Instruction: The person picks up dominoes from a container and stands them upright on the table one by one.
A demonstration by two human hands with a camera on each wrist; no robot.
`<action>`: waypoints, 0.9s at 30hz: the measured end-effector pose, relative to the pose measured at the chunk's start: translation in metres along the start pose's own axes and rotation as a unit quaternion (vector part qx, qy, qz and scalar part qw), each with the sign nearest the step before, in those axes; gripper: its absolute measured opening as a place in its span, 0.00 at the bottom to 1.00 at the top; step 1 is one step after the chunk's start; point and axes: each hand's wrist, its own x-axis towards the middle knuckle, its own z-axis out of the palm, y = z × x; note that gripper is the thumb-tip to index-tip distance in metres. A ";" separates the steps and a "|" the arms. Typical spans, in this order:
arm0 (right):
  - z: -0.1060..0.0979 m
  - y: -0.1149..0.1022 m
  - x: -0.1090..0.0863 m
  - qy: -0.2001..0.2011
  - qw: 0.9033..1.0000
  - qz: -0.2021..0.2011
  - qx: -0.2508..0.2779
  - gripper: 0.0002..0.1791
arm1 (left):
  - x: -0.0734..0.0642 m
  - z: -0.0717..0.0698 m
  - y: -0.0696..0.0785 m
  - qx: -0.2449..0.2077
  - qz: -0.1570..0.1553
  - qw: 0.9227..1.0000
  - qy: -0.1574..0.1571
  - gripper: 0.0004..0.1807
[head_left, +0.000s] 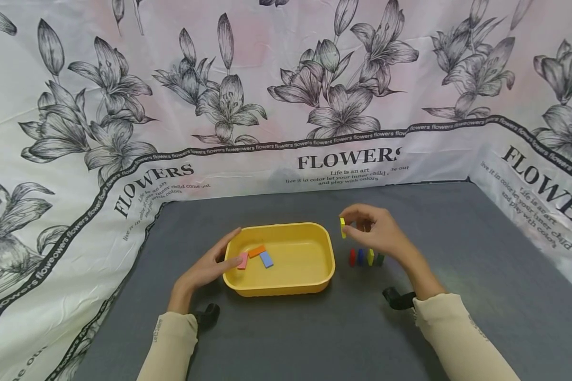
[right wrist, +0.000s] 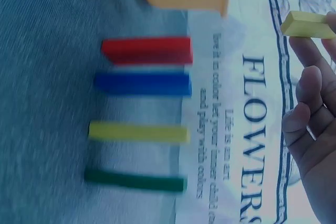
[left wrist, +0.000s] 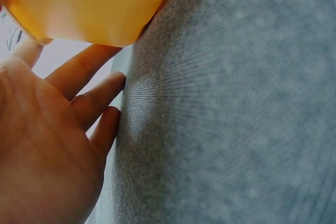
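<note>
My left hand (head_left: pixel 205 271) holds the left end of a yellow plastic tub (head_left: pixel 301 259), thumb over the rim and fingers outside. Inside lie a pink block (head_left: pixel 243 261), an orange block (head_left: pixel 257 251) and a light blue block (head_left: pixel 266 259); whether the thumb touches the pink one I cannot tell. Between thumb and fingers, my right hand (head_left: pixel 376 228) pinches a yellow block (head_left: pixel 342 228), raised just beyond the tub's right end. Below it a red block (right wrist: pixel 149 51), a blue block (right wrist: pixel 144 83), another yellow block (right wrist: pixel 139 131) and a green block (right wrist: pixel 135 180) stand upright in a row, spaced apart.
A dark grey cloth (head_left: pixel 286 338) covers the table. White fabric (head_left: pixel 248 174) printed with flowers and lettering hangs behind and along both sides. Black camera mounts (head_left: pixel 398 299) sit at both wrists, below beige sleeves (head_left: pixel 462 338).
</note>
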 end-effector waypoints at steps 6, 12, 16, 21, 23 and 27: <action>-0.016 0.009 -0.015 0.022 1.000 0.021 -0.002 0.13 | 0.000 0.000 0.001 0.003 -0.001 1.000 0.003 0.41; -0.033 0.017 -0.029 0.029 0.998 0.052 -0.016 0.11 | -0.001 0.000 0.002 0.003 -0.003 1.000 0.002 0.41; -0.044 0.021 -0.037 0.019 0.997 0.074 -0.023 0.11 | -0.001 0.000 0.002 -0.001 0.000 1.000 0.002 0.41; -0.054 0.029 -0.044 -0.007 0.995 0.095 -0.040 0.11 | -0.002 0.000 0.003 -0.005 0.003 1.000 0.001 0.41; -0.056 0.033 -0.047 -0.023 0.993 0.105 -0.050 0.12 | -0.002 0.000 0.004 -0.005 0.003 1.000 0.001 0.41; -0.060 0.041 -0.052 -0.056 0.990 0.116 -0.062 0.11 | -0.002 0.000 0.004 0.000 0.001 1.000 0.004 0.41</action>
